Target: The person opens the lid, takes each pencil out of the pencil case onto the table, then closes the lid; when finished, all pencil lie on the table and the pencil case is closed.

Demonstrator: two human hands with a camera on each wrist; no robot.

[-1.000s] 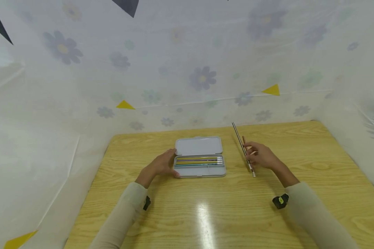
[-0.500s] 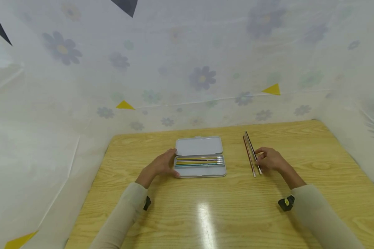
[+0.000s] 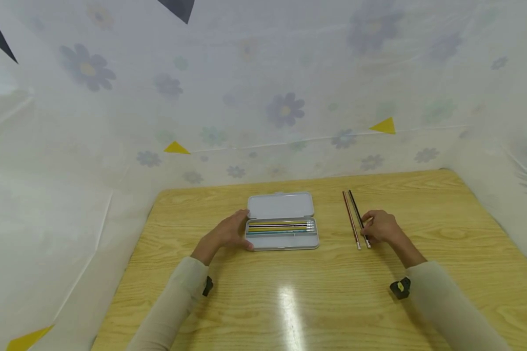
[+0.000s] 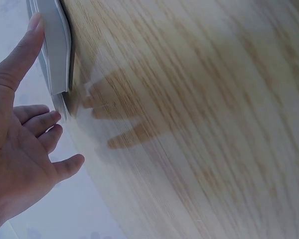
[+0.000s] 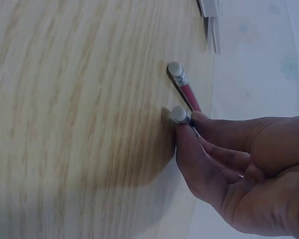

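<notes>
Right hand (image 3: 379, 228) is pinching the black pencil (image 3: 358, 218) lying on the desk (image 3: 290, 302) beside the red pencil (image 3: 351, 219), fingers hiding its lower shaft. Left hand (image 3: 228, 233), fingers spread, is touching the open pencil case (image 3: 281, 207).

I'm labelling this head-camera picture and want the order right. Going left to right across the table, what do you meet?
Left hand → open pencil case → red pencil → black pencil → right hand, which pinches the black pencil near its eraser end.
</notes>
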